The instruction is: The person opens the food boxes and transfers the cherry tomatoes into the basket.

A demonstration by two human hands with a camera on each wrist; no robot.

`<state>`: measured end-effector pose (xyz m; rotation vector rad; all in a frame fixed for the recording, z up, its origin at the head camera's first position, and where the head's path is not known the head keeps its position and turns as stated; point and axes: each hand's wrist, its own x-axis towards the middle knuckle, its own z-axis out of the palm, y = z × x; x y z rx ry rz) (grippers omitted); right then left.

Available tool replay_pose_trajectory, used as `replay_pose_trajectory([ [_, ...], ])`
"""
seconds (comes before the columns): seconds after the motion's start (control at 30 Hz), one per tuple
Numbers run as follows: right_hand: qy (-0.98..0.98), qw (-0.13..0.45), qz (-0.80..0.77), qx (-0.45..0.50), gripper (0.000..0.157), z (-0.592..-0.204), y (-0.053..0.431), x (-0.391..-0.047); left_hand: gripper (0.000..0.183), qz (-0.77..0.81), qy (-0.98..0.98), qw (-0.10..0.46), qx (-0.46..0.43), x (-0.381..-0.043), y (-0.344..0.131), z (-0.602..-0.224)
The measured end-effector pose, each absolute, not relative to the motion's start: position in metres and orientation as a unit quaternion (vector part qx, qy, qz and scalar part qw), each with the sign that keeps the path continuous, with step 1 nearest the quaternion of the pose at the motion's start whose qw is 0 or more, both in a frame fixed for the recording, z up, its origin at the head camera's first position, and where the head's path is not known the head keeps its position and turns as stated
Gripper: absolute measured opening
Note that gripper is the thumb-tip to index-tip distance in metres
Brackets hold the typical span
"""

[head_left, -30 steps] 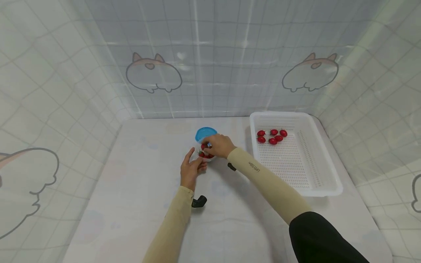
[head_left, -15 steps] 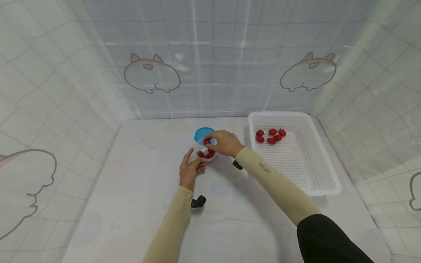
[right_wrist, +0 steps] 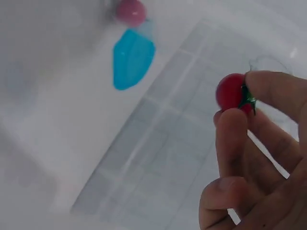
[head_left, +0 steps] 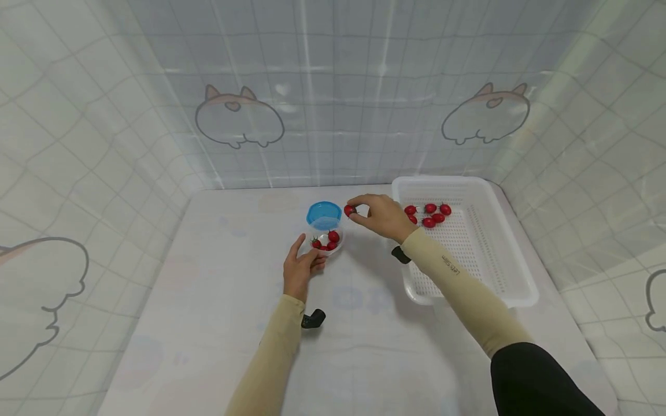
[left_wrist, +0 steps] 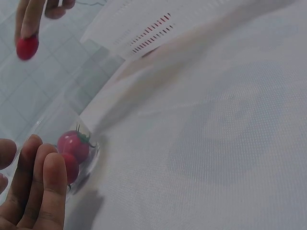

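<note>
With hands apart, pinching one red tomato (head_left: 349, 211) in the right hand (head_left: 382, 218), aloft between a clear container (head_left: 324, 237) and a white basket (head_left: 489, 242); keeping the left hand (head_left: 298, 276) at the container's near side, fingers loosely extended, actual contact hard to confirm. Probably mid-transfer toward the basket, with more tomatoes (head_left: 333, 236) inside the container and others (head_left: 438, 218) in the basket's far-left part. Calls next, most likely, for clearing the rim and releasing gently, without jostling neighbours.
</note>
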<state>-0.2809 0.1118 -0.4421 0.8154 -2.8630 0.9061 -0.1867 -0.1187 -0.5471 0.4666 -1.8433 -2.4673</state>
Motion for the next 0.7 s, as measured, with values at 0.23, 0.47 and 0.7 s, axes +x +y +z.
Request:
replay_pose_trajectory([
  [0.23, -0.922, 0.044, 0.312, 0.227, 0.036, -0.429, 0.145, -0.287, 0.058, -0.795, -0.587, 0.01, 0.153, -0.187, -0.118, -0.547],
  [0.47, -0.928, 0.033, 0.328, 0.174, 0.039, -0.425, 0.185, -0.291, 0.06, -0.794, -0.589, 0.002, 0.151, -0.189, -0.119, -0.547],
  [0.7, -0.935, 0.021, 0.326, 0.137, 0.041, -0.432, 0.218, -0.295, 0.062, -0.795, -0.588, 0.006, 0.148, -0.189, -0.118, -0.548],
])
